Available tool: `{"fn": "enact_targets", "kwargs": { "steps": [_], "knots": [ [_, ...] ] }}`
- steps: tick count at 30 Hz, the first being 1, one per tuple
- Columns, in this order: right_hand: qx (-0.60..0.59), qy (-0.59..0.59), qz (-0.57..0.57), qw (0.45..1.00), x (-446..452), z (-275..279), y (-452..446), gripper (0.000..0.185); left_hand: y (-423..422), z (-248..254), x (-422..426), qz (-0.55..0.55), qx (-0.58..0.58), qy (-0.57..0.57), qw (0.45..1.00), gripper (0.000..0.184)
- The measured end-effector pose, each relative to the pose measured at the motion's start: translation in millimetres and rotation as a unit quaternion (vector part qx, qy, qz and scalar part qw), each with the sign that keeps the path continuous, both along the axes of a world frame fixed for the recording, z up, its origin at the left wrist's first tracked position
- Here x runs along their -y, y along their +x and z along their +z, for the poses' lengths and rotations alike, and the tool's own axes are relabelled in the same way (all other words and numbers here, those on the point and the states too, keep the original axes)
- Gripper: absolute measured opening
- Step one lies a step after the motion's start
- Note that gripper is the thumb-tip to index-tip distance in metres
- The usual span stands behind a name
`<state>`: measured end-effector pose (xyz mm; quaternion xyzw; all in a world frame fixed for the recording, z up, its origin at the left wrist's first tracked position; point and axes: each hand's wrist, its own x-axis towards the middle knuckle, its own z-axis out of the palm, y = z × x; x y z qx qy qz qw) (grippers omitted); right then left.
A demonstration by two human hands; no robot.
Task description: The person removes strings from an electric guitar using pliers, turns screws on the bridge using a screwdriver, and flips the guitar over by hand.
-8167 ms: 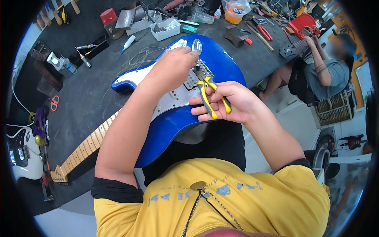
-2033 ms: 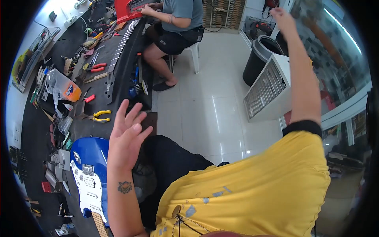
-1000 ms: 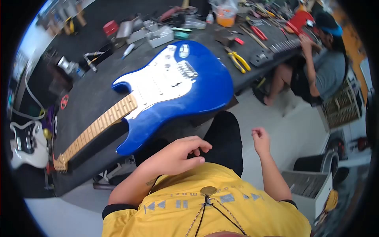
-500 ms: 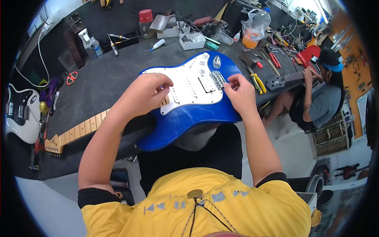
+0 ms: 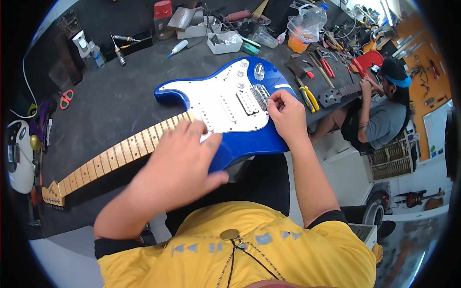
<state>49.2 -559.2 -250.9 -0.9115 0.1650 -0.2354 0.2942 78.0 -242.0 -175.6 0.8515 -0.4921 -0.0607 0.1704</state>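
Observation:
A blue electric guitar (image 5: 242, 143) lies on the dark bench with its white pickguard (image 5: 216, 98) facing up. Its maple neck (image 5: 116, 157) points to the lower left. My left hand (image 5: 185, 156), somewhat blurred, is over the neck joint and lower body edge, thumb spread away from the fingers. It covers part of the body. At the metal bridge (image 5: 260, 97), my right hand (image 5: 287, 113) has thumb and forefinger pinched together. Whatever is between them is too small to make out. No strings can be made out on the guitar.
Yellow-handled pliers (image 5: 309, 98) and red-handled pliers (image 5: 327, 68) lie right of the guitar. Red scissors (image 5: 66, 99) and a white guitar (image 5: 20, 158) are at left. A white box (image 5: 224, 43) stands behind. A seated co-worker (image 5: 384, 110) holds a dark guitar neck (image 5: 343, 93).
My left hand has moved down toward me, its fingers spreading, uncovering the upper horn and neck. My right hand stays pinched at the bridge. The view has shifted slightly.

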Motion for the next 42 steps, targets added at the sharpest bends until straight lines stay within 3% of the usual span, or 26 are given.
{"fn": "enact_targets", "kwargs": {
  "steps": [3, 4, 7, 10, 15, 16, 22, 25, 34, 37, 40, 42],
  "knots": [
    [0.004, 0.009, 0.007, 1.0, 3, 0, -2, 0.013, -40, -10, -8, 0.036, 0.026, 0.1, 0.994, 0.083],
    [0.005, 0.009, 0.01, 1.0, 5, -1, -2, 0.012, -48, -20, -9, 0.051, 0.073, 0.091, 0.992, 0.085],
    [0.003, -0.011, 0.027, 1.0, 9, 2, 0, 0.012, -59, -43, -4, 0.147, 0.067, 0.108, 0.981, 0.086],
    [-0.03, -0.017, 0.062, 0.997, 19, 14, 4, 0.013, -58, -50, -9, 0.127, 0.083, 0.066, 0.986, 0.085],
    [-0.114, -0.055, 0.174, 0.977, 45, 54, 27, 0.015, -56, -23, -15, 0.114, 0.097, 0.021, 0.989, 0.087],
    [-0.186, 0.007, 0.168, 0.968, 46, 70, 34, 0.014, -54, -15, -15, 0.125, 0.09, 0.015, 0.988, 0.084],
    [-0.234, 0.064, 0.181, 0.953, 48, 98, 57, 0.009, -45, 10, -12, 0.148, 0.116, 0.002, 0.982, 0.076],
    [-0.222, 0.105, 0.184, 0.952, 55, 93, 62, 0.01, -40, 20, -11, 0.155, 0.082, 0.003, 0.985, 0.074],
    [-0.18, -0.041, 0.174, 0.967, 50, 90, 61, 0.014, -34, 23, -15, 0.126, 0.1, -0.04, 0.986, 0.068],
    [-0.213, -0.017, 0.208, 0.955, 49, 121, 54, 0.021, -35, 28, -16, 0.135, 0.109, -0.064, 0.983, 0.064],
    [-0.11, -0.05, 0.167, 0.979, 58, 156, 35, 0.029, -28, 36, -17, 0.132, 0.095, -0.083, 0.983, 0.065],
    [-0.047, 0.016, 0.156, 0.987, 85, 157, 21, 0.027, -22, 39, -17, 0.132, 0.09, -0.098, 0.982, 0.063]
  ]
}}
